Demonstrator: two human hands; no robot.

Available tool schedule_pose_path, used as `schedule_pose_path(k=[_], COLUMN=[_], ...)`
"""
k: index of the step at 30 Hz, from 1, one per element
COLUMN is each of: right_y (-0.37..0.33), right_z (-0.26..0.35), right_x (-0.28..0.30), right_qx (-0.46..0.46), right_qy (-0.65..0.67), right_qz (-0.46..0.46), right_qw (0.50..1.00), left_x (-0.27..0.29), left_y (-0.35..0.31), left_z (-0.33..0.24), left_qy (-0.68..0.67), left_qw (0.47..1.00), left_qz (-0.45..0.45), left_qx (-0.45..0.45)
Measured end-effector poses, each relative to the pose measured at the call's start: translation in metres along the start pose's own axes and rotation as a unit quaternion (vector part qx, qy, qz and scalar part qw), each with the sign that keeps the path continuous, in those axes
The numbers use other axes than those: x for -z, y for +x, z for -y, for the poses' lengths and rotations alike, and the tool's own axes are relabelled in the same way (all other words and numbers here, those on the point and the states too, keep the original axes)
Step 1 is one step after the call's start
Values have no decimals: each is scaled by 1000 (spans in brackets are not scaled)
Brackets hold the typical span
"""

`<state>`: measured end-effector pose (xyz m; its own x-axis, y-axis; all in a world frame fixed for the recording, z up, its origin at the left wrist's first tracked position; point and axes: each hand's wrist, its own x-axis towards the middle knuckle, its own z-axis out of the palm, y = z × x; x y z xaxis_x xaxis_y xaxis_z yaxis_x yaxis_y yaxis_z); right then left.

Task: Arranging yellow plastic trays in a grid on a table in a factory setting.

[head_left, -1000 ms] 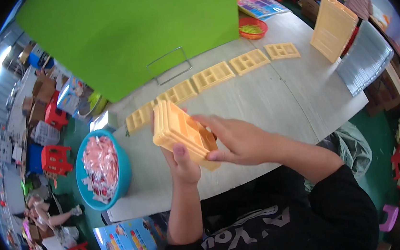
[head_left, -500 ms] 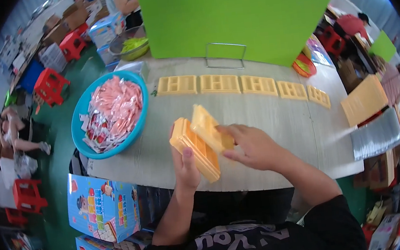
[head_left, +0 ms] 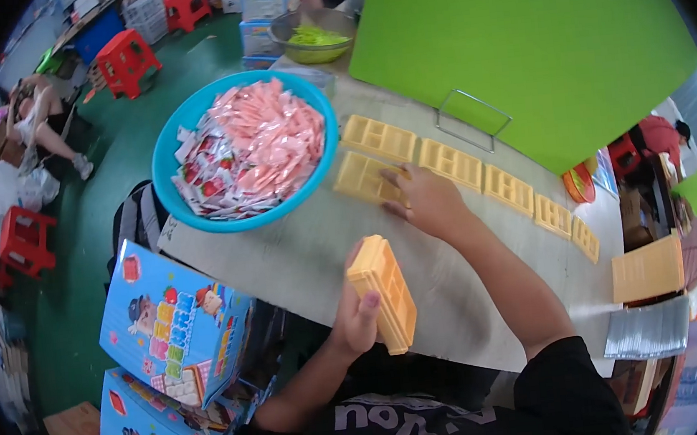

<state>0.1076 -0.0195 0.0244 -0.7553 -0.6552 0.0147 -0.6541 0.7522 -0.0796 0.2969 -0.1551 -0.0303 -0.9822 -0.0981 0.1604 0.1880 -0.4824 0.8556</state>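
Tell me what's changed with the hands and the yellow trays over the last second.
The right hand left the stack of yellow trays, carried one tray away and now presses that single tray flat on the table beside the blue basin, starting a second row. The left hand still holds the stack upright.

blue basin [head_left: 167, 164] of pink sachets [head_left: 254, 147], 11 o'clock | green board [head_left: 533, 40], 1 o'clock | metal bowl [head_left: 314, 36] of green bits, 12 o'clock | blue printed boxes [head_left: 170, 327], 8 o'clock | red stools [head_left: 128, 58], 10 o'clock
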Motion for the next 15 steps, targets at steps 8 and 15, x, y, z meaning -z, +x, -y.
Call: schedule_pose_path(k=[8,15], right_y=[-1,-70], right_z=[15,39], right_x=[12,51], right_qx=[-39,-9], right_qy=[33,307], right_qz=[-50,37], right_qw=[997,951], left_x=[2,-2], left_y=[1,5], left_z=[5,1], left_qy=[-28,-54], left_qw=[999,998], left_qz=[35,-33], left_qx=[-10,-21])
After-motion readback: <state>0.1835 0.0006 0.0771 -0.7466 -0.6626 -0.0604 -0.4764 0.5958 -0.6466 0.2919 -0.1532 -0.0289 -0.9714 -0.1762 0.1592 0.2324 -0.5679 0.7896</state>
